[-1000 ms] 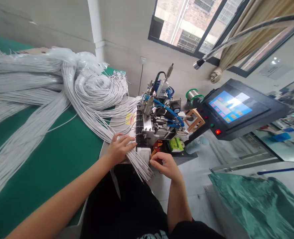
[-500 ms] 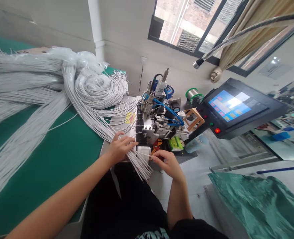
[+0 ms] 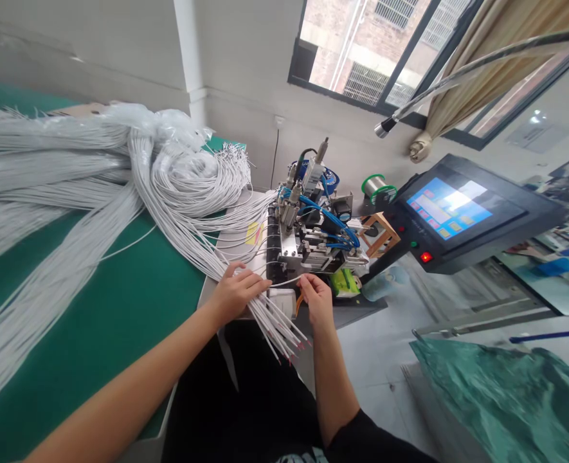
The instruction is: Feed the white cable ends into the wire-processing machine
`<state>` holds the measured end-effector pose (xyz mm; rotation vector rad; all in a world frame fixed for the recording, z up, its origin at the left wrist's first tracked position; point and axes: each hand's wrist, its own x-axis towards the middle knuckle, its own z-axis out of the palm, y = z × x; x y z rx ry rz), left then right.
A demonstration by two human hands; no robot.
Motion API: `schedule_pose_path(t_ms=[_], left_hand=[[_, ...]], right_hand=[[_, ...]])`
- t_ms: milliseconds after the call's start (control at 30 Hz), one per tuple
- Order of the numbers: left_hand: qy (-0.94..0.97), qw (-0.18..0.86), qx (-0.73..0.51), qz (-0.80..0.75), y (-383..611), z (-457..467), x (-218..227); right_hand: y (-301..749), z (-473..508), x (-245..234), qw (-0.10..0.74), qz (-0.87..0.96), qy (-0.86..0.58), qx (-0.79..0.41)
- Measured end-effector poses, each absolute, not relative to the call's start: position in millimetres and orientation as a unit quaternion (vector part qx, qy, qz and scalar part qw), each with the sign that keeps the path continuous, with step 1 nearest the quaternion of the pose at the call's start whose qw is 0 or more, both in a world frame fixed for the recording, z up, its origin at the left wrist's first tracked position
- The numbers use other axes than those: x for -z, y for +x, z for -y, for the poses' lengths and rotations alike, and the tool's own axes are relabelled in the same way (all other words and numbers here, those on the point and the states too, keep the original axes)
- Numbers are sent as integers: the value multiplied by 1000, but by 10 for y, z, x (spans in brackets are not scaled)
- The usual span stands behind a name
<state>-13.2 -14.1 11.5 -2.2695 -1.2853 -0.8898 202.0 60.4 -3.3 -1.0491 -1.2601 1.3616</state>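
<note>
My left hand [image 3: 236, 290] lies fingers-down on a fanned bundle of white wires [image 3: 182, 193] at the edge of the green bench [image 3: 101, 315]. The stripped wire ends [image 3: 284, 331] stick out past the bench edge below both hands. My right hand [image 3: 316, 297] is closed in a pinch on a single white wire [image 3: 284, 281], held at the front of a small machine [image 3: 308, 238] with blue air hoses.
A touchscreen control box [image 3: 452, 212] with a lit red button stands right of the machine. A solder spool [image 3: 378, 186] sits behind it. Green plastic sheeting [image 3: 501, 399] fills the lower right. Long wire bundles [image 3: 38, 173] cover the bench's left side.
My right hand has risen from beside the wire ends to the machine's front, drawing one wire out of the bundle. My left hand stays on the bundle.
</note>
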Motion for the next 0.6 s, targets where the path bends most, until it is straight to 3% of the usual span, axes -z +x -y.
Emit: schedule_pose_path(t_ms=[300,500,600], left_hand=[[-799,205,300,480,-102,116,-72],[-798,201,297,484,-106,108,-61],[-794,209,300,486,-108,115,-81]], right_hand=[[1946,-595,19,482,516,-412,-575],[1981,-641,13,411,529,-408,-620],[1996,-639,-17,419,527,-419,-609]])
